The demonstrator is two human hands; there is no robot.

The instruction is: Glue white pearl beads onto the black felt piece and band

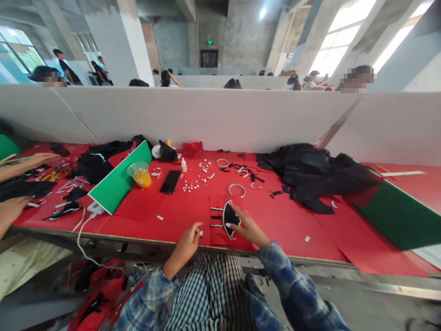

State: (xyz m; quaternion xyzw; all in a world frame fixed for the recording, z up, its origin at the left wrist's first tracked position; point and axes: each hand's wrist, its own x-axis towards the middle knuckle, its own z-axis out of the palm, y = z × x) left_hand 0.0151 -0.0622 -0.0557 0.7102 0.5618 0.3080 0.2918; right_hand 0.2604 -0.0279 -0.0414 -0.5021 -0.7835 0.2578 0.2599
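Note:
A black fan-shaped fabric piece point(231, 216) edged with white pearl-like beads lies on the red table near its front edge. Three black strips, at least two beaded, extend from its left side. My right hand point(250, 227) rests over the piece's right part, thumb and fingers spread apart and touching it. To the left, my left hand point(187, 243) hovers near the table edge with its fingertips pinched together. Something small and whitish shows at those fingertips, too small to name. Beyond the piece lies a white ring-shaped band point(237, 190).
Loose white beads point(190, 185), a glue bottle point(183, 164), a phone point(170, 182) and a cup of orange drink point(141, 174) lie farther back. Black cloth point(303, 170) is heaped at right. Green dividers point(120, 177) stand on both sides. Another person's hands point(15, 209) are at far left.

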